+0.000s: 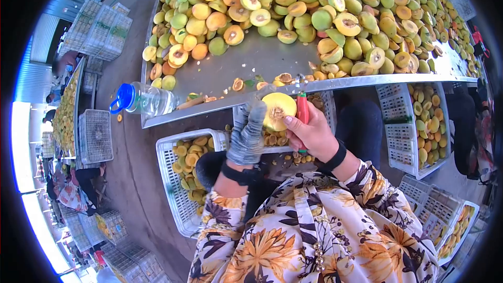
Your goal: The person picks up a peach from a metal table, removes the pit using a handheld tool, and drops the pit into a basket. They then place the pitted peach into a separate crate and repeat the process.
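Note:
My left hand [247, 133], in a grey striped glove, is closed on a halved peach [279, 110]. Its yellow cut face is turned up, with a rough brown pit area in the middle. My bare right hand [318, 137] grips a red-handled tool [302, 109] whose small metal tip points away from me. The right thumb touches the lower edge of the peach half. Both hands are just in front of the metal table's raised rim [361, 82]. Past the rim lie small brown pit pieces [238, 84] and a heap of peach halves [314, 15].
A clear bottle with a blue lid [152, 99] lies at the table's left corner. White crates of peach halves stand below: one left [166, 178], one right [398, 110], another under my hands. Stacked crates [97, 29] and other people are at the left.

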